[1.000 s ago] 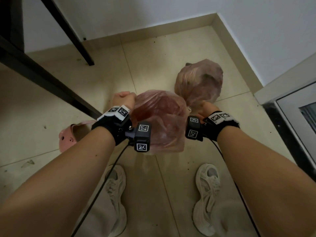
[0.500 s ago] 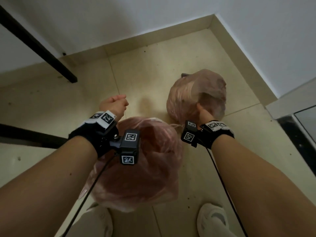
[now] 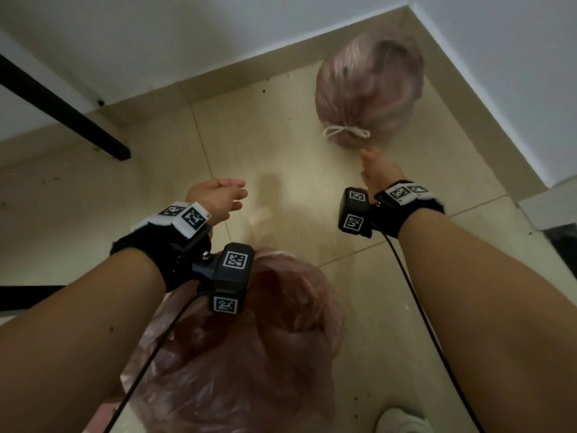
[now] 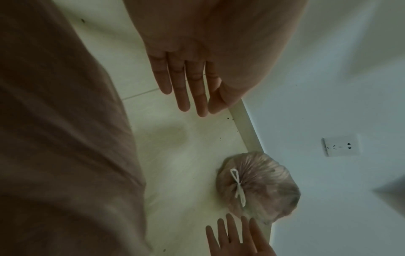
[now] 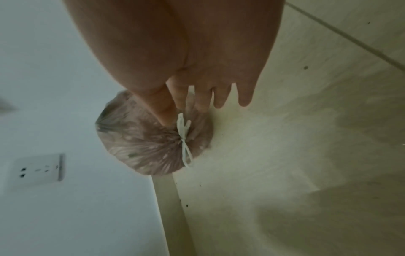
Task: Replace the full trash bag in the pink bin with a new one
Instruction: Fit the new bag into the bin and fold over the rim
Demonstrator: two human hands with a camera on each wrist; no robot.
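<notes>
The tied pink plastic trash bag (image 3: pixel 370 92) sits on the tiled floor (image 3: pixel 281 145) in the wall corner, at one o'clock from your hands, its white drawstring knot (image 3: pixel 346 132) facing you. Your right hand (image 3: pixel 379 170) is nearer, fingers straight and holding nothing, tips just beside the knot. Your left hand (image 3: pixel 218 195) hovers released at eleven o'clock, well apart.
</notes>
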